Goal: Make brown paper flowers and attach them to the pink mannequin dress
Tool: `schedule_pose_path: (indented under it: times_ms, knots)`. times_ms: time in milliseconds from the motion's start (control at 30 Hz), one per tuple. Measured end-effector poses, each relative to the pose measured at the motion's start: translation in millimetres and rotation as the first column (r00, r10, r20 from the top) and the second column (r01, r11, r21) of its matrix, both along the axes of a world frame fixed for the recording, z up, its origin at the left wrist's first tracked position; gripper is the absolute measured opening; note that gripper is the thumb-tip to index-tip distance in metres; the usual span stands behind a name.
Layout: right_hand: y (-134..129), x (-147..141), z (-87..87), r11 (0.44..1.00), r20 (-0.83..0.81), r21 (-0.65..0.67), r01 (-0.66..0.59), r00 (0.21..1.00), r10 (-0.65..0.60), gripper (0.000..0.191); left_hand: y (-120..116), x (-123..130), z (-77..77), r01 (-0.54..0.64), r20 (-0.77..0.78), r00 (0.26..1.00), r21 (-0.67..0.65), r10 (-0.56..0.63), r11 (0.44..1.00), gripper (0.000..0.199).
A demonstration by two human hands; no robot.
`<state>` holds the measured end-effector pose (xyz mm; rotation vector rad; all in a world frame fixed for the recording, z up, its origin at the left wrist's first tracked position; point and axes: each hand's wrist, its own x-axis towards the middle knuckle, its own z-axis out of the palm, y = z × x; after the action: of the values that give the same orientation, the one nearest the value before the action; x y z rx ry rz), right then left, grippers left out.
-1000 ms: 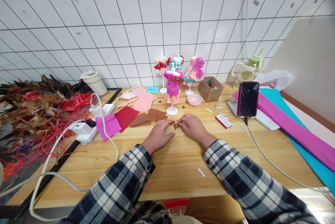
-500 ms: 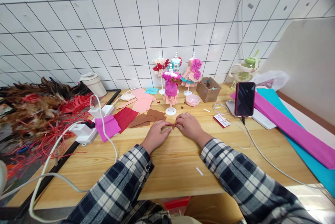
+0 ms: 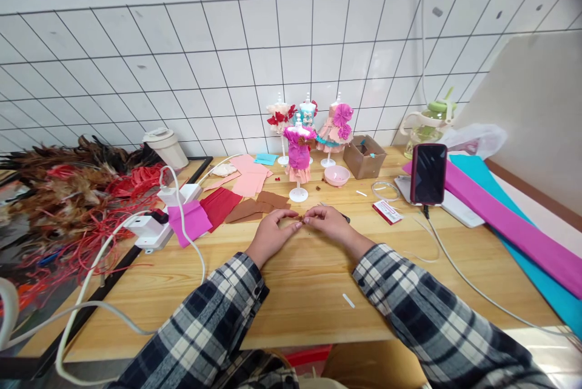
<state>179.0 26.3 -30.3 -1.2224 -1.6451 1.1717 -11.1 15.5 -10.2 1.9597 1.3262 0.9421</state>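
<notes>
My left hand (image 3: pixel 271 235) and my right hand (image 3: pixel 331 225) meet at the middle of the wooden table. Between their fingertips is a small brown piece (image 3: pixel 301 219), pinched from both sides. Its exact shape is too small to tell. Just beyond my hands stands a small dress form (image 3: pixel 299 156) in a magenta top and pink skirt, on a round white base. Brown paper sheets (image 3: pixel 245 209) lie to the left of my left hand. A dark-tipped tool (image 3: pixel 346 218) shows partly behind my right hand.
Three more dress forms, a pink bowl (image 3: pixel 337 176) and a cardboard box (image 3: pixel 365 159) stand behind. Red sheets (image 3: pixel 220 207), a power strip (image 3: pixel 152 231) and feathers (image 3: pixel 63 177) are left. A phone (image 3: pixel 428 174), cables and coloured rolls (image 3: pixel 513 213) are right.
My right hand has shifted slightly and its fingers are more bent around the small brown piece. The dark tip of the tool now shows beside it. The view has moved a little.
</notes>
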Motion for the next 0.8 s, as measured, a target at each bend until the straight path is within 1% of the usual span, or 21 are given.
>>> schedule_pose_path:
  times_ms: [67, 167, 300, 367, 467, 600, 667, 800]
  knots:
    - [0.7, 0.3, -1.0, 1.0, 0.003, -0.01, -0.011, 1.0, 0.011, 0.026, 0.6, -0.6, -1.0, 0.004, 0.016, 1.0, 0.026, -0.005, 1.0, 0.03]
    - [0.4, 0.5, -0.4, 1.0, 0.036, -0.007, -0.015, 0.999, 0.015, 0.025, 1.7, -0.8, -2.6, 0.038, 0.036, 0.999, 0.04, -0.04, 0.998, 0.022]
    - [-2.9, -1.0, 4.1, 0.999, 0.087, 0.029, 0.034, 0.996, -0.036, 0.024, 1.7, -0.1, -2.6, 0.005, 0.049, 0.999, -0.025, -0.004, 1.0, 0.024]
    - [-5.2, -2.3, 7.0, 0.999, 0.07, 0.049, 0.021, 0.997, -0.025, 0.025, 1.3, 0.0, -1.9, 0.009, 0.052, 0.999, -0.047, -0.006, 0.999, 0.025]
    - [-7.9, -4.9, 10.8, 0.997, 0.016, 0.071, -0.002, 1.0, 0.001, 0.03, 0.7, 0.2, -1.0, 0.052, 0.054, 0.997, -0.049, -0.05, 0.997, 0.024]
    - [-8.3, -7.3, 12.0, 0.994, 0.071, 0.08, 0.079, 0.994, -0.084, 0.023, -0.1, 1.1, -0.6, 0.059, 0.062, 0.996, -0.056, -0.056, 0.997, 0.024]
    - [-7.7, -7.4, 11.3, 0.994, 0.057, 0.061, 0.096, 0.993, -0.099, 0.021, -0.7, 1.7, 0.1, 0.049, 0.076, 0.996, -0.061, -0.044, 0.997, 0.024]
    - [-7.4, -6.8, 10.3, 0.999, -0.038, 0.026, 0.037, 0.999, -0.036, 0.022, -2.4, 3.0, 2.0, 0.035, 0.126, 0.992, -0.091, -0.023, 0.995, 0.024]
